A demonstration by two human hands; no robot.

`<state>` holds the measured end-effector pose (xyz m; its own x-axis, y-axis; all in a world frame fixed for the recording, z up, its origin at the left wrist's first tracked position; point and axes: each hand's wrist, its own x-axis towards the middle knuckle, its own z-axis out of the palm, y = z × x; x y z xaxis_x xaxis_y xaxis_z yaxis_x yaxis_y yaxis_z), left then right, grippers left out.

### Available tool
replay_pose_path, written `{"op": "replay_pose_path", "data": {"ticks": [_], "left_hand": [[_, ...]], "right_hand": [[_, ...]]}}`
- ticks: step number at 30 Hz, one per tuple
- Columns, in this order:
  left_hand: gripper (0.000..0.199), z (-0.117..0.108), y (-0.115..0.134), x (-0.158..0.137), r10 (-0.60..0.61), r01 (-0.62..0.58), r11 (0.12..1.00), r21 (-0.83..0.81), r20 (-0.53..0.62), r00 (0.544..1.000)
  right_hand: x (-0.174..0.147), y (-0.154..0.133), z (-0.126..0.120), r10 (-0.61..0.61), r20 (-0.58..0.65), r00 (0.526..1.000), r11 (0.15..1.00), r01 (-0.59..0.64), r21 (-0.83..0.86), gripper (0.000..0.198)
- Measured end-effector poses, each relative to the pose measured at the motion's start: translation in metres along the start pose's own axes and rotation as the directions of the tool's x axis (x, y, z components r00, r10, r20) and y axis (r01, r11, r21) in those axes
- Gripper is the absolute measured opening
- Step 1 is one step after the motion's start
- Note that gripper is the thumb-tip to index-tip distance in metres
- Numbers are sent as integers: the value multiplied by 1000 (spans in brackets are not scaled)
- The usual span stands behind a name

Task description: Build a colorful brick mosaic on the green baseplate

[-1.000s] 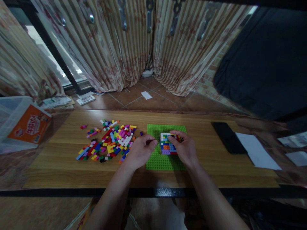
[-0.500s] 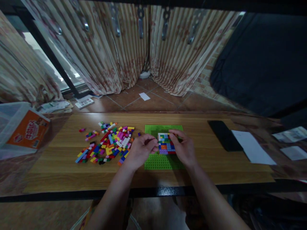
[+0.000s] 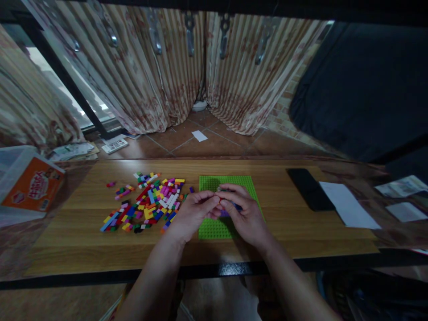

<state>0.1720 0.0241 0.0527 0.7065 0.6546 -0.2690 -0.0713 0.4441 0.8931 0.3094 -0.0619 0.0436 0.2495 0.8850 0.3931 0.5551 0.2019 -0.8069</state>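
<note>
My left hand and my right hand meet over a green studded baseplate. Their fingertips are closed together around a small red toy brick, only a bit of which shows. Beneath the fingers lies a block of multicoloured bricks on the baseplate; my right hand covers most of it, leaving a purple edge in sight. To the left of my left hand is a loose heap of coloured bricks on the wooden table.
A black flat object and a white sheet of paper lie at the table's right. A clear plastic bin with an orange label stands beyond the left end. Striped curtains hang behind the table.
My right hand has moved left off the block's right side to meet my left hand, and now covers most of the block. The view has shifted slightly.
</note>
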Motion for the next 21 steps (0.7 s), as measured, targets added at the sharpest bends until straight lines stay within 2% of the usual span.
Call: {"op": "replay_pose_path", "data": {"ticks": [6,15,21], "left_hand": [[34,3,-4,-2,-25,28,996,-80,34,999],[33,5,-3,-3,-112,132,976,-174,123,986],[31,1,-2,-4,-94,113,982,-148,127,987]], "right_hand": [[-3,0,-1,46,-12,999,996,-45,77,15],[-6,0,-2,78,-45,996,996,-75,54,8],[-5,3,-7,69,35,997,992,-72,107,16]]}}
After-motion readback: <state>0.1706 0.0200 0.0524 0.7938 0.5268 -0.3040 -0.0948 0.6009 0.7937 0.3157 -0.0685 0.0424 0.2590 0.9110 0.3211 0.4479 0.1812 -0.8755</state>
